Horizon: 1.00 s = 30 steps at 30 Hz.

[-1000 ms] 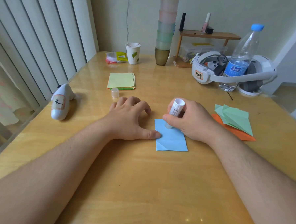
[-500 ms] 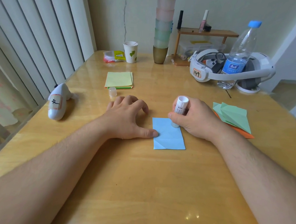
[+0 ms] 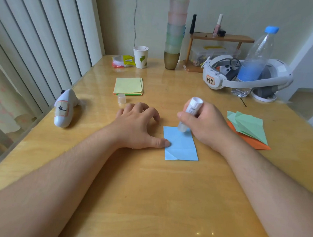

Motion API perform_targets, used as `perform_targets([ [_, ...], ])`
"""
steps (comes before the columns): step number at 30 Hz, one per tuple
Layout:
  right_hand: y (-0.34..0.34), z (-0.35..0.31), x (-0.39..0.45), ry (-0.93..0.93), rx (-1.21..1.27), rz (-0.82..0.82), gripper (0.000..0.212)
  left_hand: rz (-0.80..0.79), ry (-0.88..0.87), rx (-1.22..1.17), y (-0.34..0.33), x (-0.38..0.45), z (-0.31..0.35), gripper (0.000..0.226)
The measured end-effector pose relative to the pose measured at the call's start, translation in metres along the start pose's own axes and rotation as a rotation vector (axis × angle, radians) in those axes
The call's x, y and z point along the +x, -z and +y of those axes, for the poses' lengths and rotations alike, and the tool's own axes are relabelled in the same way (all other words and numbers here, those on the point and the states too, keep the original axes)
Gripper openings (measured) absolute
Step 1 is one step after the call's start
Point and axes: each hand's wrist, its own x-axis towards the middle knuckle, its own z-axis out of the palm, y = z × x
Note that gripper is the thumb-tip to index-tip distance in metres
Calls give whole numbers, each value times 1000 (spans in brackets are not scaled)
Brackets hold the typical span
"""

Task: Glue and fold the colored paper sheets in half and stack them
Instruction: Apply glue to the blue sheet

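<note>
— Pale wall and white vertical blinds frame a glossy yellow wooden worktop [image 3: 147, 199]. What sits at its middle?

— A folded light-blue rectangular paper sheet [image 3: 180, 146], lying flat. Take it as the landmark. The right hand [image 3: 204, 124] is curled round a white plastic glue stick [image 3: 191, 113], tilted, its clear tip down on the sheet's far right corner.

— And the other grip?

— The left hand [image 3: 139, 128] holds nothing. It rests just left of the blue sheet, thumb tip pressing the sheet's left edge, fingers arched onto the wood.

— Other papers?

— Right of the blue sheet lie folded light-green paper pieces [image 3: 249, 125] on top of an orange paper piece [image 3: 250, 143]. Beyond it to the left is a flat stack of square sheets, pale yellow on top [image 3: 128, 85], with a small clear plastic cap [image 3: 121, 98] just in front of that stack.

— Farther out?

— Well to the left, a white handheld controller [image 3: 64, 110]. Far behind, a white paper cup with green leaves [image 3: 140, 56], a tall stack of tinted tumblers [image 3: 174, 37], a white headset [image 3: 245, 77] and a clear water bottle with a blue cap [image 3: 255, 58].
</note>
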Motion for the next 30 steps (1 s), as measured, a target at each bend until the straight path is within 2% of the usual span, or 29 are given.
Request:
perform_targets([
  [3,-12,-7,0,51,-21,-73,23,6,0,10,-1,0,1,84],
  [15,-17,-13,-1,95,-102,-186,27,17,5,15,-1,0,2,84],
  [30,16,4,-7,14,-143,-163,25,3,7,-1,-1,-1,0,85],
])
